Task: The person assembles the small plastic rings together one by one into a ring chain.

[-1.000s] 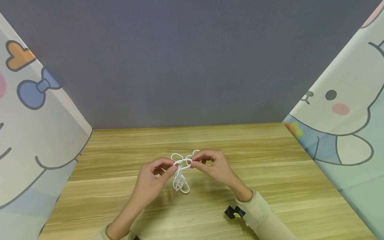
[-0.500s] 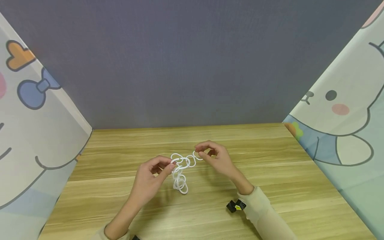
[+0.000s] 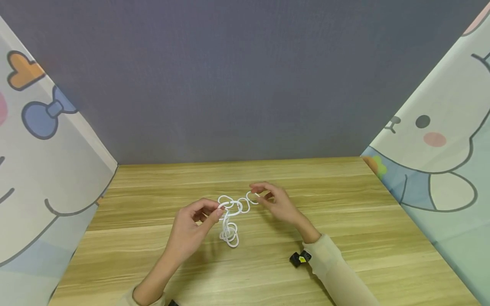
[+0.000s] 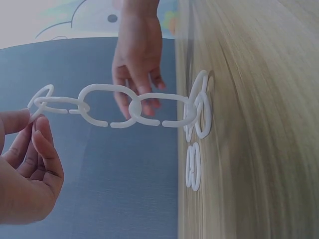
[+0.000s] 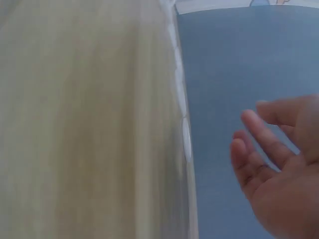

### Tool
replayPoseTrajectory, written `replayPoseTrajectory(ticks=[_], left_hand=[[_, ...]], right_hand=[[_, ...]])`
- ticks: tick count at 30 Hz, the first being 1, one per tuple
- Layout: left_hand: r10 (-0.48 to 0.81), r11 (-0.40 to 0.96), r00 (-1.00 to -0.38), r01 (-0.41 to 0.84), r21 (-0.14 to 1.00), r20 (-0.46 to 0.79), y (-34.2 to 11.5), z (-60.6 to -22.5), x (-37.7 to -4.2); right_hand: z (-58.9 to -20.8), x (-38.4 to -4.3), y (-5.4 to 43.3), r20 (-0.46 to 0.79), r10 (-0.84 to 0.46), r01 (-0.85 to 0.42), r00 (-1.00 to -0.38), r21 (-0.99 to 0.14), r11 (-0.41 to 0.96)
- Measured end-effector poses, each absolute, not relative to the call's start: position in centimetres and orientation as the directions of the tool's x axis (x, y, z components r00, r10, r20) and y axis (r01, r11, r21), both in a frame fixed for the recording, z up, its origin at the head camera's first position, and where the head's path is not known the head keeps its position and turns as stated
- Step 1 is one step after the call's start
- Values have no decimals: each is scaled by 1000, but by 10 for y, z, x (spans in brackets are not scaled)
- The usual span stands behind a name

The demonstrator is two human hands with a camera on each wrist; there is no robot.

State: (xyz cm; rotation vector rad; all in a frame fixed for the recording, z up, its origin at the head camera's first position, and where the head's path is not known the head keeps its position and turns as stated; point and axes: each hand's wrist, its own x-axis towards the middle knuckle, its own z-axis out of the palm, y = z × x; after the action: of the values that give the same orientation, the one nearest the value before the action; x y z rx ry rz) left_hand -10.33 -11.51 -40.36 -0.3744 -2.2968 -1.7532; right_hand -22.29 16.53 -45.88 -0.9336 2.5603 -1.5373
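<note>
In the head view my left hand [image 3: 193,227] pinches the end of a white plastic chain [image 4: 107,87] between thumb and fingertips. Its oval links, each with a small gap in one side, run down from that hand to a small heap on the table. Three loose white chain links [image 3: 243,212] lie flat just beyond. My right hand [image 3: 281,207] hovers by the farthest right one, fingertips overlapping it in the head view. From the right wrist its thumb and fingers [image 5: 284,184] stand apart with nothing between them.
A wood-grain table [image 3: 325,212] spreads under both hands. A dark grey panel [image 3: 245,85] rises at its back edge, and cartoon-printed side panels [image 3: 440,140] flank it. A small black device [image 3: 300,259] is at the right cuff.
My right hand has let go of the link near the left hand and moved right, over the farthest right loose link. The left hand has stayed nearly still with the chain.
</note>
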Motion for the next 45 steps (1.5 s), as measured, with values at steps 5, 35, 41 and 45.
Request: replayPoseTrajectory(ticks=[5,35,41,45], left_hand=[[66,251,-940,341,906,335,-115,-403,-104],[60,231,-939,343,911,338,-112,-403,-101],[58,247,-947,321,914,317,-113,-403,-104],[55,241,-946,324,915,320,-112,-402,-103]], right_hand=[[-465,-226,170,201,-557,-469,-806,-790,394],[-468,-225,176,62,-568,-429,-821,-723,541],[-466,-226,178,127,-637,-519,-760,-709,478],[-464,-225,179,132,-671,-565,-730,-669,483]])
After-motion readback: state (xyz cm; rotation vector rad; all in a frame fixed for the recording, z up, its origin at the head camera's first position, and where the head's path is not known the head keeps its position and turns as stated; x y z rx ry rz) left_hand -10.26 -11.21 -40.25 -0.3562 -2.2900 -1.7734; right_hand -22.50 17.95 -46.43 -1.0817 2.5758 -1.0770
